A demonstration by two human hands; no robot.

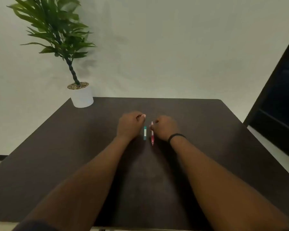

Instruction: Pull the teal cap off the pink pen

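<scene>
**Both hands mid-table, a pen in your right**

Your right hand (pixel 163 128) sits curled at the middle of the table (pixel 207 147), its fingertips pinching a red pen (pixel 152 133) that runs lengthwise toward you, tip nearest your body. A dark band (pixel 176 137) circles that wrist. Just beside the pen, to its left and not touching it, a small teal and white stick (pixel 145 133) lies flat and parallel to it. Your left hand (pixel 129 125) rests knuckles-up just left of that stick, fingers loosely curled with nothing in them, thumb tip pointing forward. Both forearms stretch straight in from the near edge.

Outward, bare dark tabletop surrounds your hands on every side. The far edge meets the pale wall (pixel 173 47). A white pot (pixel 82 97) holding a leafy plant (pixel 57 27) stands at the far-left corner, well apart from your hands. A dark panel (pixel 280 100) stands off the table's right side.
</scene>
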